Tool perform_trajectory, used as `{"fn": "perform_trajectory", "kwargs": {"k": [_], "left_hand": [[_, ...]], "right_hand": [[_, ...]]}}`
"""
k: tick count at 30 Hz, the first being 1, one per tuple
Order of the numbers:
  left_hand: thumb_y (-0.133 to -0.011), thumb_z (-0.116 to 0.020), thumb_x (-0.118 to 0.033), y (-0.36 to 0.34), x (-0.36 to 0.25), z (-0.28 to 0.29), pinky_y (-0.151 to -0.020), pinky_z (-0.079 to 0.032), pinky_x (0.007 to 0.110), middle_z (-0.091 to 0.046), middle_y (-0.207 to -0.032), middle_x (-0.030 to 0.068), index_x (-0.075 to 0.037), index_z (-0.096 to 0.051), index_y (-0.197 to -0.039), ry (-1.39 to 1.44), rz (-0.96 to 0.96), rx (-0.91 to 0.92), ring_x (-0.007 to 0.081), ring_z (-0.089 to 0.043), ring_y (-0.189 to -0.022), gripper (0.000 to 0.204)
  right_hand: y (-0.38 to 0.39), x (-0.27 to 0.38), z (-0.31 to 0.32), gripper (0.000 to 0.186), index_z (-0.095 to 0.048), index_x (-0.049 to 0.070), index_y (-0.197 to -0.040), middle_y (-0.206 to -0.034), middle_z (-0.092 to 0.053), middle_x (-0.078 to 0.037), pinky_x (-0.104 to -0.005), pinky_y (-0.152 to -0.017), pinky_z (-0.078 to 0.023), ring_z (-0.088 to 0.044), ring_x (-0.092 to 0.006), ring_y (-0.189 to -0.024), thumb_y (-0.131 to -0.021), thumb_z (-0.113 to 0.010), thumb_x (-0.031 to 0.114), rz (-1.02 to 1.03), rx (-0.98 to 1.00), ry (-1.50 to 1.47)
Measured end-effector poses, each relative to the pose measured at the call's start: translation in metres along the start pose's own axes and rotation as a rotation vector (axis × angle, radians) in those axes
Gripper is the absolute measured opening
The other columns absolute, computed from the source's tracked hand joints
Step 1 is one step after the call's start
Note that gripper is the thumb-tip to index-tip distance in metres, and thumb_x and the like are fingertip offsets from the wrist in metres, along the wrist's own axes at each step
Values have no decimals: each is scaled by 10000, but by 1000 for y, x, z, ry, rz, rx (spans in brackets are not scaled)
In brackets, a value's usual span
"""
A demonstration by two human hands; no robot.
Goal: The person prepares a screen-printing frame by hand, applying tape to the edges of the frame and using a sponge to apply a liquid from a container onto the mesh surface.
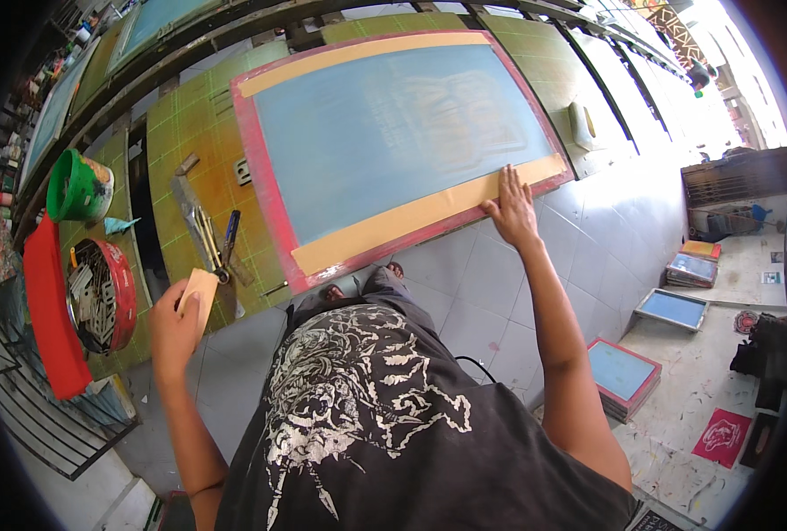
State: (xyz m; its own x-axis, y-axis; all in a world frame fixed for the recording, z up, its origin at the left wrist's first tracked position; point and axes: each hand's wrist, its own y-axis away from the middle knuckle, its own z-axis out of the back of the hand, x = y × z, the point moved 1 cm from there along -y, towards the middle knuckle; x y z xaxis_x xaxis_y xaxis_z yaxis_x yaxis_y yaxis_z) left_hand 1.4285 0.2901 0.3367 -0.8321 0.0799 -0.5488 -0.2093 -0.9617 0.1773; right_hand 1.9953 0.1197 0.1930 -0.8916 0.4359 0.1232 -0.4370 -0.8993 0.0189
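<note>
A large silk-screen frame (253,150) with a pinkish-red border and pale blue mesh (349,133) lies on the green-yellow table. One strip of tan tape (393,223) runs along its near edge and another strip (358,60) along its far edge. My right hand (514,212) rests flat on the right end of the near strip, fingers stretched out. Left of the frame, over the table's front edge, my left hand (176,317) grips what looks like a roll of tan tape (200,296).
At left stand a green bucket (79,186), a round red tin (119,292) of small pieces and a red cloth (53,310). Pens and a cutter (231,232) lie beside the frame. More screens (621,370) sit at right, near the tiled floor (464,296).
</note>
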Motion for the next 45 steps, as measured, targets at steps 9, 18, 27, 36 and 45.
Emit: {"fn": "perform_trajectory", "kwargs": {"k": [9,18,27,36,45], "left_hand": [[-922,-606,-195,-16,0,-20,-809,-520,380,-710,-1012,216,1,-656,-1169,-92,40,-99,336,-697,-907,319],[-943,-594,-214,-30,8,-34,-816,-523,388,-707,-1033,225,-1,-648,-1180,-50,76,-160,338,-699,-939,323],[-941,-600,-216,-31,13,-36,-806,-524,389,-716,-1025,209,-14,-656,-1179,-91,103,-166,331,-705,-918,317],[-929,-607,-200,-30,15,-38,-819,-522,385,-713,-1035,209,-16,-659,-1180,-53,91,-178,325,-701,-932,315],[-925,-614,-193,-28,10,-37,-842,-516,379,-707,-1044,220,16,-650,-1189,-11,94,-135,320,-696,-944,339]], "right_hand": [[26,85,1,985,-252,17,-1546,-1606,-267,-185,-526,-1217,-136,-172,-314,-1518,-888,-480,713,498,69,-82],[23,82,7,1028,-274,-1,-1535,-1599,-295,-173,-558,-1206,-140,-227,-275,-1507,-859,-468,749,371,44,-52],[2,21,3,1004,-257,-10,-1539,-1615,-253,-179,-554,-1209,-129,-202,-289,-1515,-878,-508,702,145,9,98],[33,91,2,1044,-237,-44,-1537,-1619,-217,-212,-555,-1216,-86,-147,-315,-1526,-872,-487,721,367,109,15],[40,178,-16,1126,-227,-25,-1544,-1620,-228,-174,-554,-1214,-85,-143,-334,-1520,-822,-408,821,569,146,-59]]}}
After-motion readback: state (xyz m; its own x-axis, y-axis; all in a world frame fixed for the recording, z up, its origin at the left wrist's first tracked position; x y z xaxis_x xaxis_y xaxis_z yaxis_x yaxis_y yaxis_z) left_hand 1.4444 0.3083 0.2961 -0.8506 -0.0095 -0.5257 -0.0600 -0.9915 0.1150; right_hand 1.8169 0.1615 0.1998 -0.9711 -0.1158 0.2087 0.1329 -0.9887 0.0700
